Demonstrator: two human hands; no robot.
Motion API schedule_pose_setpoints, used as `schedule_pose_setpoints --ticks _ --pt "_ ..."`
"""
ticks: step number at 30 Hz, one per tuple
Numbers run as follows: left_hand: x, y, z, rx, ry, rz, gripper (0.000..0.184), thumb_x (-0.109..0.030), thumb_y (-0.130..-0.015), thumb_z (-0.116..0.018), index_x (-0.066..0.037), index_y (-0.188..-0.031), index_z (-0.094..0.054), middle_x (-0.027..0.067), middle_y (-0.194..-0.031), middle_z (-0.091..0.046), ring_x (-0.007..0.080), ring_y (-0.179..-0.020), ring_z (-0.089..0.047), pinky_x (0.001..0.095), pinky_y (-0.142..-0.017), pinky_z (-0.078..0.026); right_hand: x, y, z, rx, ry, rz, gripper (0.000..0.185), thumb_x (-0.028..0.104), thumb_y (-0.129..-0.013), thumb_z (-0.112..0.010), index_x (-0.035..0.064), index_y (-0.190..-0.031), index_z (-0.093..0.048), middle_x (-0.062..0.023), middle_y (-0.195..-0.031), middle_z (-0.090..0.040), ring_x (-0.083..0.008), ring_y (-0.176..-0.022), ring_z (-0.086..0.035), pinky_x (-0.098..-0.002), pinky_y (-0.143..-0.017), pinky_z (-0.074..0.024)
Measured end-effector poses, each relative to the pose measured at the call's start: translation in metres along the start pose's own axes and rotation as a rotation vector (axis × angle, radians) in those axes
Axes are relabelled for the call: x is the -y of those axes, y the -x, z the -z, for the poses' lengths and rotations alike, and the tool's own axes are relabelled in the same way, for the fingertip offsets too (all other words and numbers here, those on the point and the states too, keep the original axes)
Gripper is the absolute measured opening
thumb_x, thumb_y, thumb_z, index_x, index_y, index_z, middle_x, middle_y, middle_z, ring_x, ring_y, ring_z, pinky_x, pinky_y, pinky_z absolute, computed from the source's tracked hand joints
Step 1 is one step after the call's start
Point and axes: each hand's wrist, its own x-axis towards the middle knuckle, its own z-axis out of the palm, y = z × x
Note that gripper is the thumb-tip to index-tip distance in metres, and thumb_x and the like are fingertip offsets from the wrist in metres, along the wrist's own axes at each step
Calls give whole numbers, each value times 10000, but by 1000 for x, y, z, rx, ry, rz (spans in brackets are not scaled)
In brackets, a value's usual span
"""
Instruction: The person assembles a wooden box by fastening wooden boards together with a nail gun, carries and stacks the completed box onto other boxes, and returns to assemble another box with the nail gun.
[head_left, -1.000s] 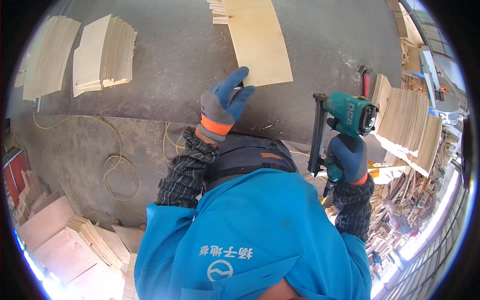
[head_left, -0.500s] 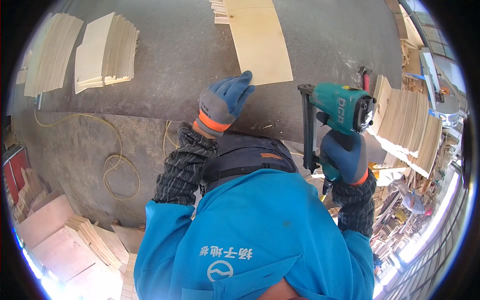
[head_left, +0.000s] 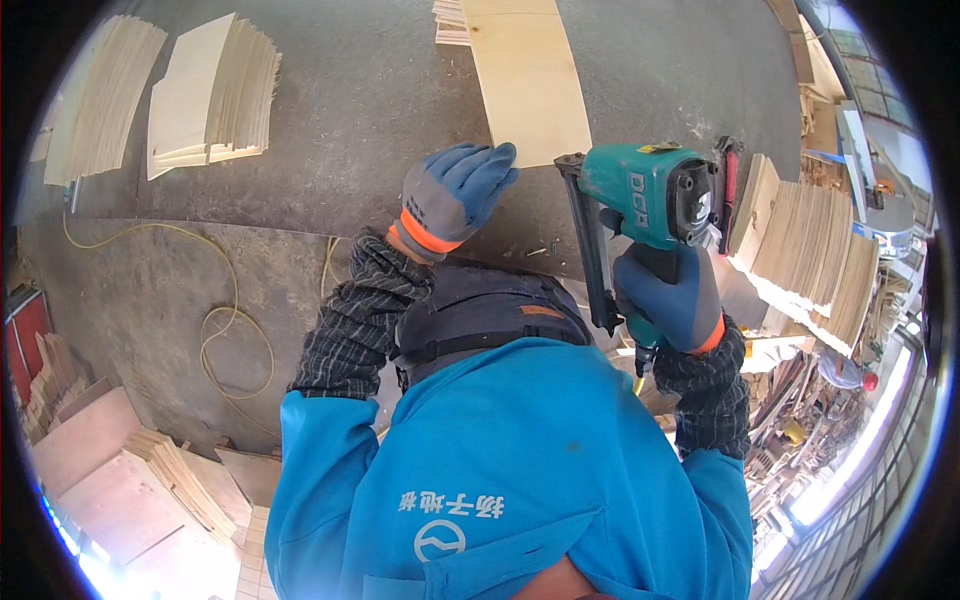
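Stacks crowd the counter (head_left: 370,80) around one pale sheet (head_left: 530,90)

Two wood stacks (head_left: 215,95) stand at the counter's left; stacked boards (head_left: 800,240) crowd its right. One red-handled tool (head_left: 729,190) lies just beside the one nail gun (head_left: 640,190), whose front end hides the sheet's near right corner. The right hand's (head_left: 675,290) fingers wrap the gun's handle. The left hand (head_left: 452,195) is at the sheet's near left corner; whether its fingers grip, I cannot tell.
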Motion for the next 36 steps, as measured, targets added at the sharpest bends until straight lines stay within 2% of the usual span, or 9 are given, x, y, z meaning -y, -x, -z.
schedule_pose_setpoints --ticks 5,16,20,29,36 --pt "4 -5 7 -7 -61 -99 288 -161 -818 -869 -95 -1075 -759 48 -1073 -800 231 -874 -764 354 -739 -618 -2 -4 -6 -25 10 23 271 238 -868 -772 0 -996 -750 -110 -824 -757 -173 -775 -732 -353 -740 -574" --pt "10 -9 6 -4 -46 -136 303 -183 -809 -871 -100 -1080 -764 36 -1000 -790 237 -827 -751 360 -695 -611 -4 -10 -10 -16 -4 2 351 265 -868 -778 -6 -1089 -740 -128 -903 -771 -176 -838 -731 -358 -773 -570" --pt "11 -9 6 2 -32 -126 306 -185 -809 -870 -106 -1085 -764 40 -997 -788 242 -828 -750 364 -699 -608 -5 -14 -12 -10 -3 -2 362 263 -872 -779 -6 -1110 -732 -124 -904 -768 -170 -844 -721 -357 -780 -567" --pt "7 -9 9 51 47 -46 332 -188 -808 -871 -112 -1113 -767 48 -968 -784 266 -847 -757 392 -732 -611 0 -18 -18 6 -6 5 339 280 -858 -786 -6 -1036 -744 -105 -856 -751 -162 -785 -700 -361 -739 -556" --pt "11 -5 2 0 143 9 271 -176 -807 -866 -113 -1055 -776 50 -952 -781 274 -848 -757 393 -727 -607 7 -20 -22 54 -11 -8 325 273 -861 -780 -3 -1029 -749 -90 -824 -734 -148 -755 -678 -356 -707 -545"
